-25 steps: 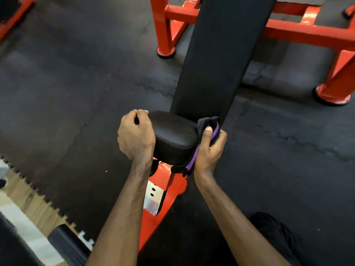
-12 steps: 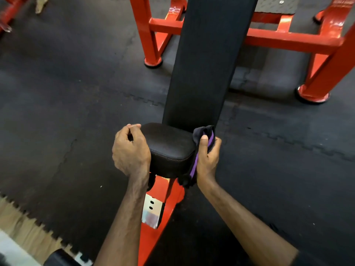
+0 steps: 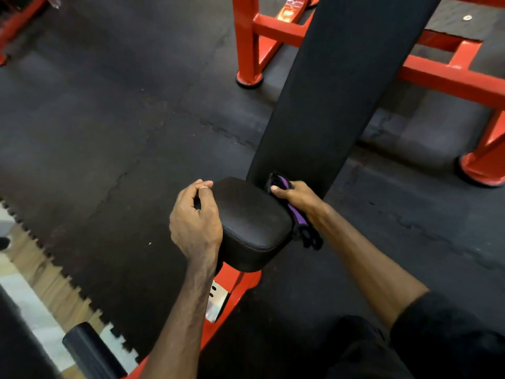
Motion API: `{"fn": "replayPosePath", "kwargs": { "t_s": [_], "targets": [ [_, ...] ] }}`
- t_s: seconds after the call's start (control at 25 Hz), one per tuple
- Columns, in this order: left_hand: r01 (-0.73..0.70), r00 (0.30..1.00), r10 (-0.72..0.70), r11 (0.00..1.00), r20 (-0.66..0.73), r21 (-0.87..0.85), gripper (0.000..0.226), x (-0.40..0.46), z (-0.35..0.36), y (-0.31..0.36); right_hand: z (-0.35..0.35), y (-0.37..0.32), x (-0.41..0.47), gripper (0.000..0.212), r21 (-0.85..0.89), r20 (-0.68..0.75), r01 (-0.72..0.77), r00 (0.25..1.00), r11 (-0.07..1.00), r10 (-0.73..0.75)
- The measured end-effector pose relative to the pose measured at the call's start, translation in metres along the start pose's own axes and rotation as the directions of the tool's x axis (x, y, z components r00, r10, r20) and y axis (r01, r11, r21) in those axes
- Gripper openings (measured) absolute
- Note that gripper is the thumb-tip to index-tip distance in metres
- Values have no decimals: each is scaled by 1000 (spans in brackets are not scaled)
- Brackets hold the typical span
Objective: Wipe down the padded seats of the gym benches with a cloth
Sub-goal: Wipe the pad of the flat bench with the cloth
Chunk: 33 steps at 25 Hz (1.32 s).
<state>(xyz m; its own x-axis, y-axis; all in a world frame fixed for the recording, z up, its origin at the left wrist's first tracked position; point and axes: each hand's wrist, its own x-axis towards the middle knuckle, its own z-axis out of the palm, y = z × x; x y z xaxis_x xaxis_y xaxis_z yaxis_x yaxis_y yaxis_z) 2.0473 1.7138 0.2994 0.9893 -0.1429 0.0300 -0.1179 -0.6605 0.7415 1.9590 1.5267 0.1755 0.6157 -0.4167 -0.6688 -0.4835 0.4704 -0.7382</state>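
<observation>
A small black padded seat [image 3: 248,220] sits on a red bench support [image 3: 237,283]. A long black back pad [image 3: 341,91] rises from its far edge. My left hand [image 3: 195,222] rests against the seat's left side, its fingers curled with the thumb meeting them and nothing visible inside. My right hand [image 3: 296,195] grips a black and purple cloth [image 3: 299,217] and holds it against the seat's far right edge, where the seat meets the back pad. The cloth's loose end hangs down the seat's right side.
A red steel frame [image 3: 451,77] with round feet stands behind and to the right of the bench. Black rubber mats cover the floor, ending in a jagged edge at wood flooring [image 3: 35,269] on the left. A black padded roller [image 3: 87,348] lies at bottom left.
My right hand has slid the cloth along the seat's right side, away from me toward the back pad. The left hand stays at the seat's left side. The view has shifted.
</observation>
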Motion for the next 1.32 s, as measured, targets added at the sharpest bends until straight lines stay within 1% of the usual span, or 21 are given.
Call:
{"fn": "replayPosePath", "kwargs": {
  "t_s": [0.04,0.08,0.16,0.28,0.44,0.48,0.52,0.56,0.6,0.64,0.68,0.72,0.76,0.88,0.92,1.0,1.04,1.12,1.16,1.24,1.32],
  "targets": [
    [14,1000,-14,1000,-5,-2,30,1,1,0,5,-14,15,22,-119,69,9,998,993,0],
    [22,1000,-22,1000,-9,-10,30,1,1,0,13,-28,28,25,-201,132,24,991,979,3],
    [29,999,-30,999,-20,-31,30,1,1,-2,31,-44,45,29,-255,195,53,981,966,-3],
    [32,999,-33,999,-7,-35,30,2,1,0,22,-39,38,29,-215,217,40,976,976,7],
    [40,999,-40,998,-7,-44,30,3,0,0,-18,6,15,30,-243,162,-56,982,968,98],
    [42,999,-42,998,-6,-50,30,3,1,0,-15,3,16,32,-255,163,-41,983,966,84],
    [41,999,-41,998,-6,-55,30,3,1,-1,-5,-7,29,38,-293,149,-25,986,956,71],
    [39,999,-39,998,-7,-56,30,3,1,-1,10,-19,46,46,-343,138,7,989,939,43],
    [39,999,-40,998,-6,-55,30,3,1,-2,28,-34,57,50,-424,144,55,990,904,7],
    [40,999,-41,998,-6,-54,30,3,1,-2,44,-50,63,45,-499,154,98,988,861,-23],
    [42,999,-43,998,-6,-53,30,3,1,-3,58,-60,70,39,-549,170,138,984,824,-52],
    [43,999,-43,998,-6,-54,31,4,1,-2,66,-64,79,38,-574,178,162,981,803,-70],
    [41,999,-41,998,-2,-55,31,4,1,-3,66,-64,80,40,-579,182,155,982,801,-58],
    [40,999,-40,998,10,-54,31,4,1,-3,31,-37,63,56,-505,191,95,982,858,3],
    [46,999,-46,998,13,-53,31,4,0,-3,18,-29,49,54,-474,177,58,984,879,31],
    [51,999,-50,998,20,-45,31,4,1,-2,-4,-14,28,37,-391,208,-4,974,921,92],
    [51,999,-50,998,18,-41,32,5,1,-3,-8,-9,28,31,-371,211,-7,973,928,92],
    [46,999,-46,998,12,-39,32,5,1,-3,0,-14,40,35,-435,165,31,985,900,46],
    [42,999,-42,998,10,-37,32,5,1,-3,11,-22,52,39,-489,162,74,987,869,7],
    [41,999,-41,999,8,-32,32,6,2,-4,41,-46,66,41,-574,171,145,984,806,-55],
    [33,999,-32,999,7,-35,32,5,2,-3,59,-57,74,42,-577,188,173,979,798,-76]
  ]
}}
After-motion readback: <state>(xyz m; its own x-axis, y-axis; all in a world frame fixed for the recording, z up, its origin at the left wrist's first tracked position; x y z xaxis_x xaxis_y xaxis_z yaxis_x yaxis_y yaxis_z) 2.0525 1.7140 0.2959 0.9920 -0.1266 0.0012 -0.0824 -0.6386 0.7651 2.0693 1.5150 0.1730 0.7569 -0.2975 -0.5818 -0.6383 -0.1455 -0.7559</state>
